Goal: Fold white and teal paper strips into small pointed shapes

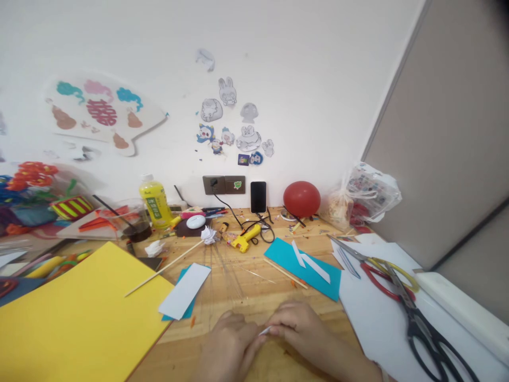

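Observation:
My left hand [234, 339] and my right hand [298, 326] meet at the front middle of the wooden table, fingers pinched around a small white paper piece [265, 330]. Most of that piece is hidden by the fingers. Up and to the left, a white paper rectangle [185, 292] lies over a blue sheet [186, 276]. To the upper right, white paper strips [316, 268] rest on a blue card [278, 250], beside a thin wooden stick [285, 273]. Another stick [163, 269] has a white paper flower [208, 235] at its end.
Yellow paper [79, 318] covers the left front. Scissors [413, 310] lie on white sheets [369, 318] at right. Farther back stand a yellow bottle [155, 204], a yellow glue gun [246, 239], a phone [258, 197] and a red balloon [301, 199].

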Tool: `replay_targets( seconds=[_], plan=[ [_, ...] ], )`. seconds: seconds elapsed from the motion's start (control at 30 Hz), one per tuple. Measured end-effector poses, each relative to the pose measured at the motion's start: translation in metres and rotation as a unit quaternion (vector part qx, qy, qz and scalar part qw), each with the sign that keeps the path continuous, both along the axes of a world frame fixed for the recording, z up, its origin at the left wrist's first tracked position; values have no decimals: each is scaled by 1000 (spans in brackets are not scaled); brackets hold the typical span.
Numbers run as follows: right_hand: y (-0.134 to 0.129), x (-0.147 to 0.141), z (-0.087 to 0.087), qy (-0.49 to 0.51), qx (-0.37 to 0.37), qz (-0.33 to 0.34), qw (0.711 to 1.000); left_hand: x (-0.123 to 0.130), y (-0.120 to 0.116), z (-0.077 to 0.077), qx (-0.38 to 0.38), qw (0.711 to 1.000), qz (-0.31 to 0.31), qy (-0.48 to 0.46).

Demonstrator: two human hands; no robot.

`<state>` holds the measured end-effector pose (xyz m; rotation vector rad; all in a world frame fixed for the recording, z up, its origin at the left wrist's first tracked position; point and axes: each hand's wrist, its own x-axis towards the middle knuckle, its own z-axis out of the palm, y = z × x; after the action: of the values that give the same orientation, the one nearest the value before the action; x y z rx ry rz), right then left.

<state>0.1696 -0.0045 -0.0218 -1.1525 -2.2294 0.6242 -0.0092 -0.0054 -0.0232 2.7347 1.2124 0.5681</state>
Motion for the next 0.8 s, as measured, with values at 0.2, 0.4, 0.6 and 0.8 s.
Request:
replay_targets(
  seconds=[0.2, 0.4, 0.6, 0.8],
  plan=[
    [3, 8, 5, 21, -8, -47, 999, -7, 6, 3, -85, 995, 16, -48],
    [4, 12, 8, 19, -15, -49, 998, -9, 8, 11, -173, 979, 46, -97],
    [7, 18, 10, 28, -8, -63, 998, -9, 8, 19, -244, 955, 70, -156],
    [7, 18, 9, 42, -10, -52, 998, -11, 10, 16, -146, 979, 69, -125]
  ],
)
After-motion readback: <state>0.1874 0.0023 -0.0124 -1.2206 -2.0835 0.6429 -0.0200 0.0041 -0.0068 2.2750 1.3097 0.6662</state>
